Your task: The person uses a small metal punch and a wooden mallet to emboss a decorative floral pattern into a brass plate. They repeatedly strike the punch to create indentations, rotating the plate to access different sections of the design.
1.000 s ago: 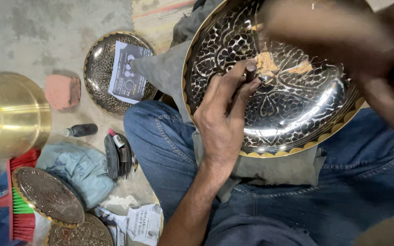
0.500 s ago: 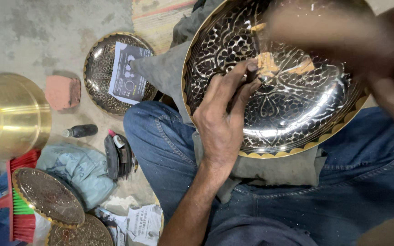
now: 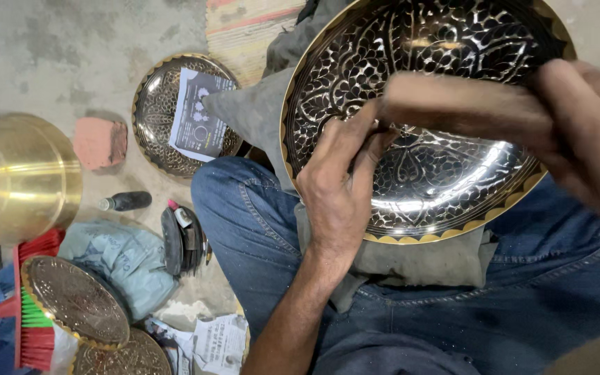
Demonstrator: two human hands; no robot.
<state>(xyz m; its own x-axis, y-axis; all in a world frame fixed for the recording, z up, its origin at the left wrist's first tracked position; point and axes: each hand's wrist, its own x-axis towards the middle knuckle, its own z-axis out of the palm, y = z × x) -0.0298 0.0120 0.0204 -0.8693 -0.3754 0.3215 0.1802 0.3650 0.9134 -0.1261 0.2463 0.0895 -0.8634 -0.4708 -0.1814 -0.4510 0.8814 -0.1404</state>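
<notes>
A large engraved metal plate [image 3: 446,173], dark-patterned with a scalloped brass rim, is propped on a grey cloth [image 3: 425,260] across the person's jeans-clad lap. The left hand [image 3: 338,191] is laid on the plate's lower left inner face, its fingers [image 3: 355,142] pinched together around something small that cannot be made out. The right hand [image 3: 585,139] is seen at the plate's right edge, blurred; it appears closed on a brownish wooden piece [image 3: 460,107] held across the plate. The plate is judged stiff, fairly heavy and slick on its polished face, so it is best held by the rim or supported from beneath on the cloth. On the floor at left are set a brass vessel [image 3: 19,177], a smaller engraved plate [image 3: 154,118] bearing a paper, a reddish brick [image 3: 98,142] and a small dark bottle [image 3: 125,201].
</notes>
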